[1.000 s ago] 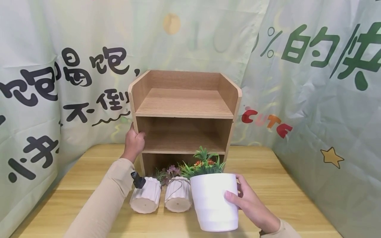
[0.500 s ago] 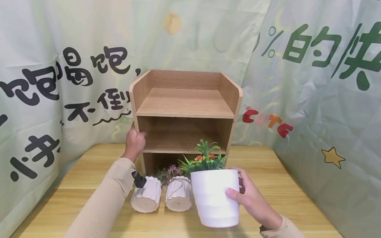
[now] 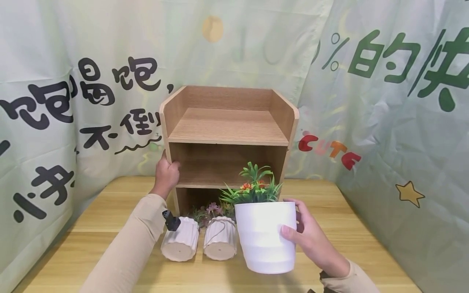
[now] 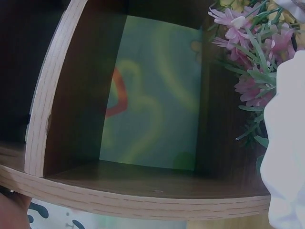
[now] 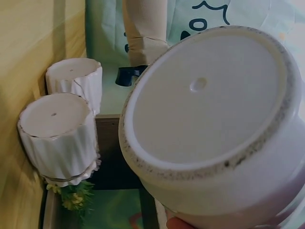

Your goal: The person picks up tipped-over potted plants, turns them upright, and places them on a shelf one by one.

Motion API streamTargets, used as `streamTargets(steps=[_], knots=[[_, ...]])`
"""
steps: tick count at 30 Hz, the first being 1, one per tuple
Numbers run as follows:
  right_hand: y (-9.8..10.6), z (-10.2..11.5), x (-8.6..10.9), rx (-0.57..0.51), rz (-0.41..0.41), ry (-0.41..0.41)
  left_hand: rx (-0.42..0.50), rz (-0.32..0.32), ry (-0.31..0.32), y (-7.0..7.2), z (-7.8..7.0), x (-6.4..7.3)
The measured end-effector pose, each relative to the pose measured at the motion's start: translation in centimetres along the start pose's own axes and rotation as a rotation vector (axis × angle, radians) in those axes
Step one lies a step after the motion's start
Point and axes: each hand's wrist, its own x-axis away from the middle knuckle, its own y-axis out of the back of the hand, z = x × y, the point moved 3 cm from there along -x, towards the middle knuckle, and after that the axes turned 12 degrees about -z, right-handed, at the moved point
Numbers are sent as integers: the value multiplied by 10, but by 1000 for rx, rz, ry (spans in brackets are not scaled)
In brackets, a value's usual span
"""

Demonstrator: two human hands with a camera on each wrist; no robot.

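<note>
My right hand [image 3: 307,238] grips a white flowerpot [image 3: 265,240] by its right side, thumb on the front. Green leaves and orange flowers [image 3: 253,187] rise from it, overlapping the lower shelf opening in the head view. The pot's scuffed underside [image 5: 209,100] fills much of the right wrist view. My left hand [image 3: 165,175] holds the left side panel of a wooden shelf unit [image 3: 227,127], its thumb at the front edge. Two fluted white pots, one on the left [image 3: 180,240] and one with twine [image 3: 220,240], lie on their sides with bases facing me.
Pink flowers [image 4: 250,52] from a lying pot reach into the shelf's bottom compartment. The wooden table [image 3: 329,228] carries everything. A printed cloth curtain [image 3: 384,134] stands behind and along both sides.
My right hand has lifted the white flowerpot a little higher, its plant now overlapping the middle compartment more. The left hand keeps its hold on the shelf unit; the lying pots stay put.
</note>
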Motion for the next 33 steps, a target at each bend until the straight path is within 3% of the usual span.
streamTargets(steps=[33], knots=[[5,31,-24,23,-63,79,-36,-17,12,1,-1,1]])
